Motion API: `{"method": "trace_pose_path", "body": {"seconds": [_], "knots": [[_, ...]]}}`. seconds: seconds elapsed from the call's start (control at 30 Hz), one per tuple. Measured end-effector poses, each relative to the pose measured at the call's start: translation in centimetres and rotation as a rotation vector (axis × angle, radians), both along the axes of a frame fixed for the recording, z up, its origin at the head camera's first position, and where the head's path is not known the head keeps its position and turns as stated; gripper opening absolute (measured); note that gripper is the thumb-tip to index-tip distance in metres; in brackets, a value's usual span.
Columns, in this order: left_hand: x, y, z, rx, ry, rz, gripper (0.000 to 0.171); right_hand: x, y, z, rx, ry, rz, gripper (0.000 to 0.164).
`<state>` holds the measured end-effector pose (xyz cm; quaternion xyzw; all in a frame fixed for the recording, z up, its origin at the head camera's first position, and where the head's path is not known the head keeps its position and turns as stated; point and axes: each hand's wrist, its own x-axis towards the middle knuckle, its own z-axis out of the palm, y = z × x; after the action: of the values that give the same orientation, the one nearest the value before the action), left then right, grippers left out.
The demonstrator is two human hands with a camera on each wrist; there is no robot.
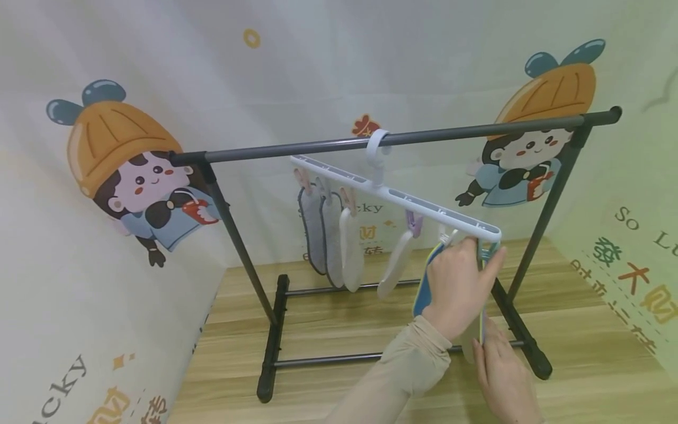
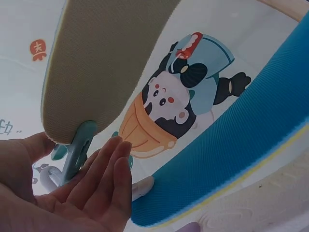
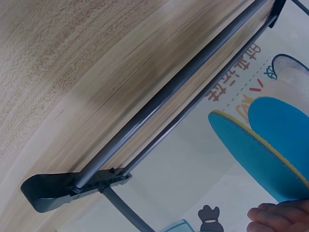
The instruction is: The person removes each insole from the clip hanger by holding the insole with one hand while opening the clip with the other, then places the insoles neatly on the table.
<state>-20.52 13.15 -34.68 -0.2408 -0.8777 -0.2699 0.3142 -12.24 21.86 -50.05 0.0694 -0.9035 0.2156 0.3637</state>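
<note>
Blue insole point(image 3: 256, 150): lower right of the head view, below green clip point(image 2: 79, 150);
Left hand point(image 1: 458, 282): thumb and fingers spread around this clip;
Right hand point(image 1: 505, 371): holds the insole between thumb and fingers

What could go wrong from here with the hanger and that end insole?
Slip: the green clip catches just the tip of the end insole, which may drop if the right hand, pinching its lower part, lets go.
Swing: the hanger hangs from one hook over the top bar, so a tug could tip it.
Bump: the left hand is close to the neighbouring blue insole and could knock it.
</note>
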Motion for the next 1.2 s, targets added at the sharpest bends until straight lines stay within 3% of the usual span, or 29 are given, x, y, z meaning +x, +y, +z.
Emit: {"method": "trace_pose_path", "body": {"seconds": [0.7,0.93,1.2], "knots": [[-0.5,0.4,-0.5,-0.050,0.130,0.065,0.034,0.1,-0.2,-0.3,0.004,0.005,-0.012,0.038],[-0.9,0.4,-0.9,-0.022,0.105,0.027,0.038,0.4,-0.1,-0.6,-0.042,-0.008,-0.010,0.041],[-1.1,0.3,-0.9,-0.052,0.078,0.036,0.035,0.8,0.0,-0.9,-0.070,-0.027,-0.047,0.041]]}}
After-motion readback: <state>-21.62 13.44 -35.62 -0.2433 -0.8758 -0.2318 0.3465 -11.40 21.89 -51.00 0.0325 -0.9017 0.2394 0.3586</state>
